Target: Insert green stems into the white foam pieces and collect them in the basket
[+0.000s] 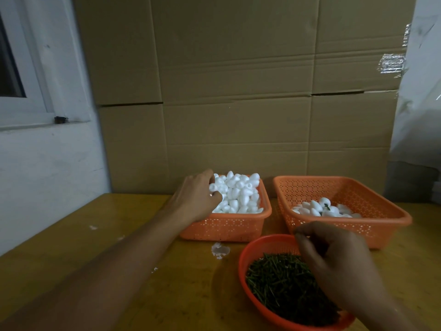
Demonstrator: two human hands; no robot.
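An orange basket (229,229) at centre is heaped with white egg-shaped foam pieces (241,192). My left hand (198,199) reaches into its left side, fingers curled round a foam piece (213,188). A larger orange basket (381,220) to the right holds a few finished foam pieces (322,209), one showing a green stem. In front, a round orange bowl (245,256) is filled with green stems (279,280). My right hand (338,266) hovers over the bowl's right side with fingertips pinched together; whether a stem is between them is hidden.
The baskets stand on a yellow-brown wooden table (119,235) with small white foam scraps (220,250) in front of the centre basket. Stacked cardboard boxes (238,91) form a wall behind. A white wall and window frame (35,111) are at left.
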